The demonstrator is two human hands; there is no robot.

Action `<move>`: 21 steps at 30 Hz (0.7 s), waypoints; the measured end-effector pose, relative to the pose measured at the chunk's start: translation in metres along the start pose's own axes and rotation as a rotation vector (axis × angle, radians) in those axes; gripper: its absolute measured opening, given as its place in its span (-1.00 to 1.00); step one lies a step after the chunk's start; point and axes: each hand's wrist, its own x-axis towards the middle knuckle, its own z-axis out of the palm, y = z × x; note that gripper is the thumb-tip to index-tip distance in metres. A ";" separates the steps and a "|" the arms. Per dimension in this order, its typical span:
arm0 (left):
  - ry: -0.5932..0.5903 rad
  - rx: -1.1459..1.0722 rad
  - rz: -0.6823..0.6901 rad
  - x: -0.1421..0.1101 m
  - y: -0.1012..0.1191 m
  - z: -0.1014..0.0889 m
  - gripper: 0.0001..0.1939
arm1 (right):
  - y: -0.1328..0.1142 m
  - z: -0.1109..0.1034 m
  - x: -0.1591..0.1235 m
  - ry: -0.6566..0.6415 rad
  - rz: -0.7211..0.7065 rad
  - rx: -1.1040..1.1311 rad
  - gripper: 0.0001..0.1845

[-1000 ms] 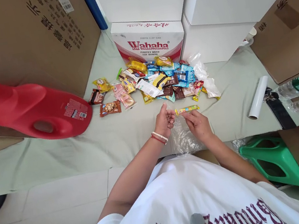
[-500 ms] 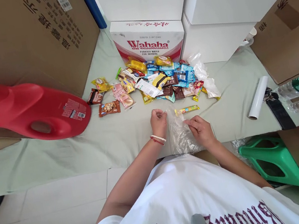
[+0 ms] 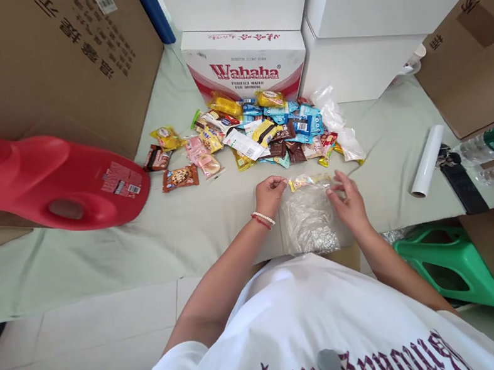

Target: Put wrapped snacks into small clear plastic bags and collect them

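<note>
The crinkled clear plastic bag [image 3: 309,222] lies flat at the middle of the front edge of the tabletop [image 3: 216,228], which is covered in pale green cloth. The left hand [image 3: 270,197], with white and red bracelets at its wrist, has its thumb and fingertips pinched together on the bag's far left corner. The right hand [image 3: 348,199] is by the far right corner, thumb and fingers apart; whether the thumb touches the plastic I cannot tell. Between the hands, along the bag's far end, a slim yellow wrapped snack stick [image 3: 307,181] lies parallel to the front edge, partly veiled by clear film; whether it is inside the bag or under it is unclear. Farther back, a heap of small colourful wrapped snacks [image 3: 262,134] spreads before a white and red cardboard Wahaha box [image 3: 246,70]. A large red plastic jug [image 3: 78,176] lies toward the tabletop's left end, and a glossy white cylindrical roll [image 3: 427,162] rests near its front right corner.
</note>
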 end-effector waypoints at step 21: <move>0.060 0.065 0.218 -0.044 0.019 0.007 -0.84 | -0.038 0.071 0.027 -0.214 0.216 0.395 -0.61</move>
